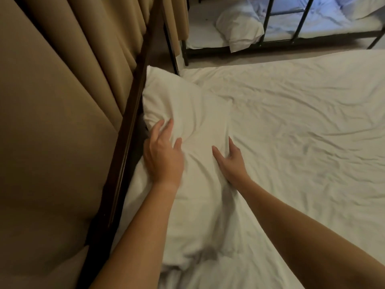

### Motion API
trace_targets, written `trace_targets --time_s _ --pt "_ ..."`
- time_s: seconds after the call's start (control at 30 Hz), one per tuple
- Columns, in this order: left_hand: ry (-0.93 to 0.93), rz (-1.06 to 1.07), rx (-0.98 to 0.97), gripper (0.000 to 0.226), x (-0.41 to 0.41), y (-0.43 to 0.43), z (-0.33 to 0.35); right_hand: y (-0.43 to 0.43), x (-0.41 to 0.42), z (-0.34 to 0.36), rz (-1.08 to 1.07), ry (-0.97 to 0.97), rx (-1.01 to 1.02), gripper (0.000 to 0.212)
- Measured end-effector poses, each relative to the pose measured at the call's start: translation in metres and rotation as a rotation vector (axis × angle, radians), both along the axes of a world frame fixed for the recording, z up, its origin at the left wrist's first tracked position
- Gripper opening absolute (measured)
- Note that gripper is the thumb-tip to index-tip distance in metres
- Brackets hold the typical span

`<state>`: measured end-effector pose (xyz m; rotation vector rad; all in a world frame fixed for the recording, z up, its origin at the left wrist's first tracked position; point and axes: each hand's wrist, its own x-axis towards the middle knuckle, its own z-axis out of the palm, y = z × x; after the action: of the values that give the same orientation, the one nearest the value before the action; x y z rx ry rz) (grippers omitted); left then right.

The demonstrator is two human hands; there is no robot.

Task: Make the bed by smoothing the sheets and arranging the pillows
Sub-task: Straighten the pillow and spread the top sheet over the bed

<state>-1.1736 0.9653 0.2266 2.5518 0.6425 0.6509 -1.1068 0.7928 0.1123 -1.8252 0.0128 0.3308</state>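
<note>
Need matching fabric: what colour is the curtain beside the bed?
The curtain is plain tan, no pattern; head view, left side.

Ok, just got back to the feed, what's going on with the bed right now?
A person is working on the pillow at the head of the bed. Both hands rest on it with fairly straight fingers: the left hand presses the side next to the dark headboard rail, and the right hand presses the side toward the sheet. The pillow is creased. The sheet is spread out but wrinkled, not yet smoothed.
</note>
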Motion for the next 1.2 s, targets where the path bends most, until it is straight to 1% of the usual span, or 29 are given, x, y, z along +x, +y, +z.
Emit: trace_targets --time_s 0.07,0.13,0.2,0.27,0.37,0.43,0.53,0.67,0.77,0.87,1.03,1.2 --pt "-0.057 -0.018 0.022 0.053 0.021 0.011 -0.004 0.017 0.025 -0.012 -0.007 -0.013 0.005 0.064" --pt "-0.087 -0.029 0.043 0.052 0.038 0.020 -0.014 0.028 0.045 -0.029 -0.015 0.004 -0.017 0.076" --pt "-0.069 -0.039 0.070 0.050 0.050 0.028 -0.034 0.033 0.055 -0.046 0.035 0.068 -0.096 0.085" --pt "0.042 -0.066 0.107 0.048 0.052 0.034 -0.059 0.034 0.057 -0.064 0.146 0.165 -0.204 0.087" --pt "0.365 -0.142 0.187 0.056 0.041 0.034 -0.099 0.033 0.050 -0.093 0.287 0.226 -0.321 0.090" --pt "0.539 -0.152 0.151 0.064 0.026 0.031 -0.122 0.031 0.040 -0.108 0.331 0.251 -0.347 0.094" --pt "0.644 -0.169 0.143 0.068 0.003 0.028 -0.141 0.022 0.019 -0.119 0.362 0.287 -0.353 0.097" --pt "0.629 -0.152 0.190 0.065 -0.008 0.018 -0.134 0.001 0.001 -0.114 0.366 0.279 -0.360 0.095" --pt "0.649 -0.137 0.172 0.064 -0.017 0.002 -0.122 -0.022 -0.015 -0.096 0.346 0.256 -0.367 0.092" --pt "0.665 -0.132 0.147 0.064 -0.030 -0.022 -0.107 -0.058 -0.030 -0.076 0.340 0.247 -0.391 0.094" --pt "0.665 -0.126 0.116 0.063 -0.054 -0.087 -0.071 -0.144 -0.051 -0.032 0.329 0.180 -0.469 0.093" --pt "0.625 -0.139 0.082 0.063 -0.080 -0.183 -0.026 -0.253 -0.077 0.019 0.300 0.072 -0.554 0.087"
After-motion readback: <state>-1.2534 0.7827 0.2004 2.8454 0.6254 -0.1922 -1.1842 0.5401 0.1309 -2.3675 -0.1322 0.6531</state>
